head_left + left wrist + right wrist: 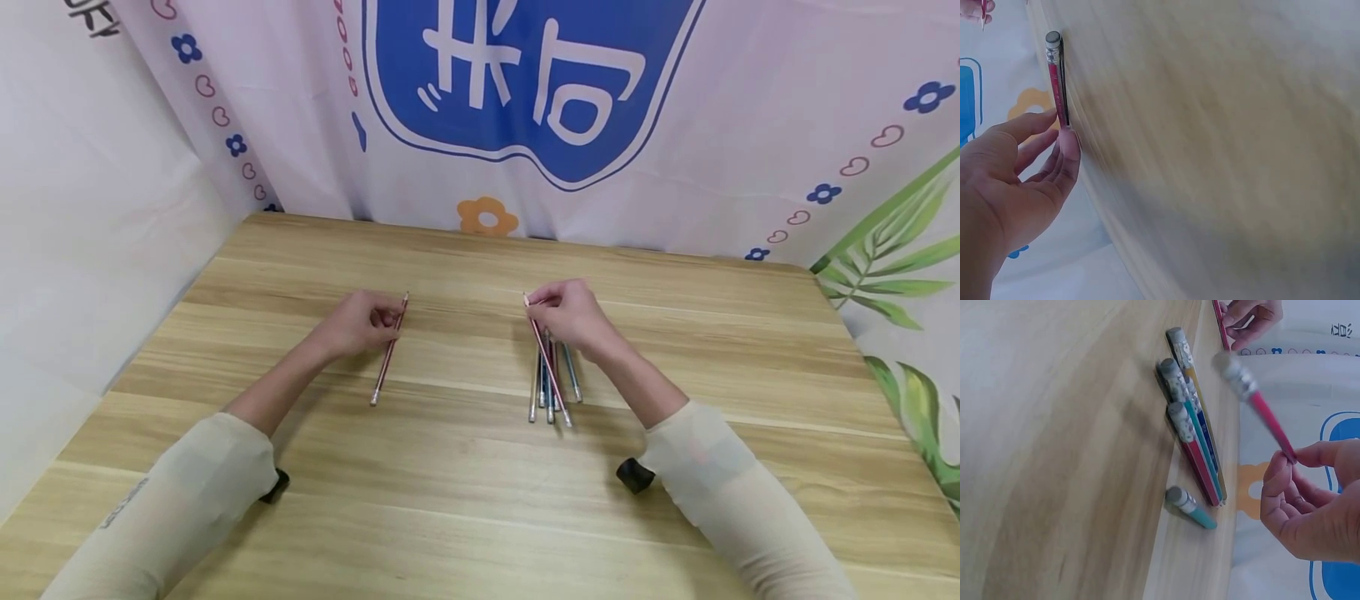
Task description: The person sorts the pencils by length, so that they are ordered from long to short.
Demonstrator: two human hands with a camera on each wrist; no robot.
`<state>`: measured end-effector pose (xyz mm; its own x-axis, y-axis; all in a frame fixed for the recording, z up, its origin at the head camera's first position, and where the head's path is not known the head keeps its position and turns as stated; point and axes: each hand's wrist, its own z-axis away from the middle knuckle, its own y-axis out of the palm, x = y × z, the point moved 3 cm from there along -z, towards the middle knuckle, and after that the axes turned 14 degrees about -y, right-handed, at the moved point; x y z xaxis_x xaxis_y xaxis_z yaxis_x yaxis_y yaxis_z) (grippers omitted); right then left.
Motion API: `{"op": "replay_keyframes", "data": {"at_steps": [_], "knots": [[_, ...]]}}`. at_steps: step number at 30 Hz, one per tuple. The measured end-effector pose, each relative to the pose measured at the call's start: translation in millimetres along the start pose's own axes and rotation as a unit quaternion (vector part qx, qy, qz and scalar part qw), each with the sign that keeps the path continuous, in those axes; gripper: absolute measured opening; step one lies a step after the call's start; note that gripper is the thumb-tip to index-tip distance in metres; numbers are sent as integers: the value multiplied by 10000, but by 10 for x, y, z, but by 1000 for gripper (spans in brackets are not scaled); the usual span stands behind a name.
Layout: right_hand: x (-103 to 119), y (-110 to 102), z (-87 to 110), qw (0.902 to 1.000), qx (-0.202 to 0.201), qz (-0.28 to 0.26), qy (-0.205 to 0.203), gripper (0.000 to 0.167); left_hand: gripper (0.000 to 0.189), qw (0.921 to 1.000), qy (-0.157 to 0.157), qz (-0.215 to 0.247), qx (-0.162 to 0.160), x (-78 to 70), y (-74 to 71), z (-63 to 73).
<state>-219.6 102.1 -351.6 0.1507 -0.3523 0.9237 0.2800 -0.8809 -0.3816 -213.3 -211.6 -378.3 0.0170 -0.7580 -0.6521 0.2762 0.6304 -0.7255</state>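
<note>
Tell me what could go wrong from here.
The right hand pinches a red pencil near its tip, so the eraser end could swing into the pile of pencils below. The teal pencil, angled away from the pile, might roll if knocked. The left hand holds another red pencil, which might slip.

Cloth point(712, 167) is bearing red "GOOD" point(347, 58); blue shield point(517, 129) is showing white characters point(477, 54); left sleeve point(168, 500) is carrying print, illegible.
</note>
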Motion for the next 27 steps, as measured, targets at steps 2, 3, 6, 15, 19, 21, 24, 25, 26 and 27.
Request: {"op": "replay_keyframes", "data": {"at_steps": [2, 3, 6, 15, 19, 21, 24, 25, 26, 27], "knots": [[4, 26, -2, 9999, 4, -103, 36, 27, 42, 9998, 121, -140, -33, -5, -3, 14], [7, 40, -4, 9999, 8, -132, 43, 27, 42, 9996, 176, -201, -41, -8, -4, 21], [24, 83, -11, 9999, 51, -110, 38, 27, 43, 9988, 285, -394, -49, -21, -10, 47], [59, 153, -39, 9997, 191, 60, -164, 26, 52, 9948, 186, -1003, 14, -26, -32, 84], [54, 161, -47, 9996, 203, 66, -171, 26, 55, 9945, 59, -1041, 49, -1, -37, 85], [49, 167, -51, 9996, 217, 6, -171, 27, 55, 9944, -33, -1059, 54, 10, -38, 88], [41, 183, -57, 9995, 245, -112, -150, 27, 55, 9936, -130, -1121, 38, 17, -38, 88], [39, 192, -59, 9995, 258, -142, -142, 27, 55, 9935, -158, -1129, 33, 18, -37, 87], [37, 201, -62, 9994, 266, -160, -135, 27, 55, 9935, -156, -1131, 28, 21, -38, 85], [36, 210, -65, 9994, 280, -140, -135, 27, 55, 9935, -155, -1124, 23, 23, -39, 82]]}}
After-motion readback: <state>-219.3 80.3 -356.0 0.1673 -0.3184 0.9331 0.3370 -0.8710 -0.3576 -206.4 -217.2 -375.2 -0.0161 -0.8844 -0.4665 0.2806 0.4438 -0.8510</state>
